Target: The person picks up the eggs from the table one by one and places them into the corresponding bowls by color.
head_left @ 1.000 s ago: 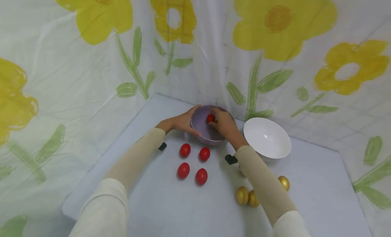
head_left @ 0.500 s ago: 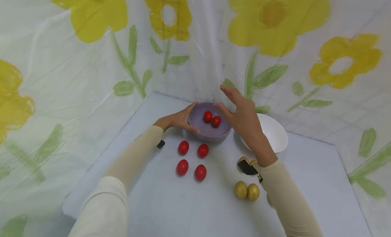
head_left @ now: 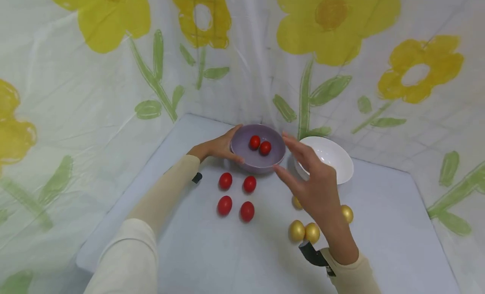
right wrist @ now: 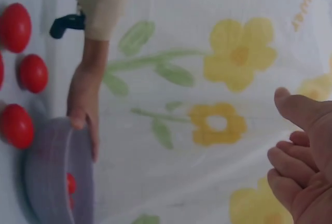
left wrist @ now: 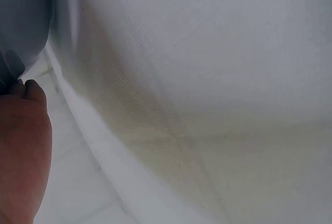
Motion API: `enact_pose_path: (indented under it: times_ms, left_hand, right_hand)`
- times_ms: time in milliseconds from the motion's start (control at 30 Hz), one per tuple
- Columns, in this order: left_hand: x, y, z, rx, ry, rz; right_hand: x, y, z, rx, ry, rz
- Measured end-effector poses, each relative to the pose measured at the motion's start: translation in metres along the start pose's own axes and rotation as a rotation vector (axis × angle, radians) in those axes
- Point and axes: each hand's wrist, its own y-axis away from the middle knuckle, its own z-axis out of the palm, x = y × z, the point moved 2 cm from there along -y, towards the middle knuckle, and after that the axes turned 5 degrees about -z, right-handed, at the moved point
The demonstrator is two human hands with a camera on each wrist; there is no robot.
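Observation:
My left hand (head_left: 219, 146) holds the left side of a purple bowl (head_left: 258, 168), its thumb toward me and its fingers on the far side. Two red eggs (head_left: 265, 148) lie inside that bowl. My right hand (head_left: 317, 185) hovers over the table to the right, holding nothing, thumb and fingers spread apart. From the right wrist view, the purple bowl (right wrist: 44, 167) appears at lower left with the left hand (right wrist: 83, 97) on it, while the right hand (right wrist: 306, 156) is at the right edge. The left wrist view shows little beyond the left hand (left wrist: 23, 151) at the bowl.
Several red eggs (head_left: 247, 211) sit on the table in front of the purple bowl. Several gold eggs (head_left: 297, 231) lie nearer me, partly behind the right hand. A white bowl (head_left: 342, 169) stands at the back right. A flower-printed sheet (head_left: 246, 83) hangs behind the table (head_left: 197, 252).
My right hand let go of a red egg inside the purple bowl, then drew back toward me and to the right. The left hand stays on the bowl.

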Motion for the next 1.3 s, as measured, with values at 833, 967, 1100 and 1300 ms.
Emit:
enact_pose_path:
  times_ms: [833,967,1100,1300]
  left_hand:
    - [0.0,-0.003,0.001,-0.009,0.004,-0.006]
    - [0.0,-0.003,0.001,-0.006,0.012,-0.011]
    - [0.001,-0.001,0.0,-0.006,0.022,-0.019]
    - [0.001,0.0,0.001,0.002,0.02,-0.027]
  right_hand:
    - [0.05,0.13,0.1,-0.626,0.099,0.454]
    - [0.05,0.13,0.104,-0.631,0.111,0.442]
    - [0.049,0.131,0.105,-0.627,0.118,0.432]
    - [0.051,0.131,0.102,-0.605,0.11,0.42]
